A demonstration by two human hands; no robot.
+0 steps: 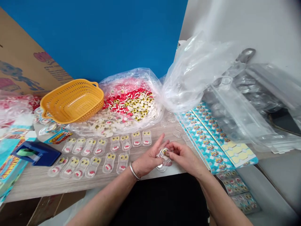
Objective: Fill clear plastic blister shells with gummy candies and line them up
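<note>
**Small, clear and half hidden**

The left hand [148, 158] and right hand [184, 156] meet just in from the front edge of the bench [47, 188], both grasping a clear plastic shell [164, 159]. The right hand pinches it from above with thumb and fingertips, while the left supports it from the side with its thumb raised. Neither hand looks clenched, and the grip seems light. A shell this thin looks best held by its rim, with even pressure from both sides so it does not buckle, and kept over the bench rather than beyond its edge.

To the left, two rows of peanut-shaped shells [94, 153] lie flat on the bench, each showing yellow eyes and a red mouth. Behind them, a slack plastic bag [129, 100] holds a heap of loose eye and mouth pieces, beside a yellow perforated basket [72, 100]. Sheets of printed blue cards [211, 141] run along the right side of the bench, near a clear bag of stacked trays [246, 100].

Fingers and glare hide most of the shell in hand, so what it contains cannot be made out, nor whether its halves are closed. The dark blue block [35, 153] near the left edge may be a tape dispenser, but the view does not settle it.
</note>
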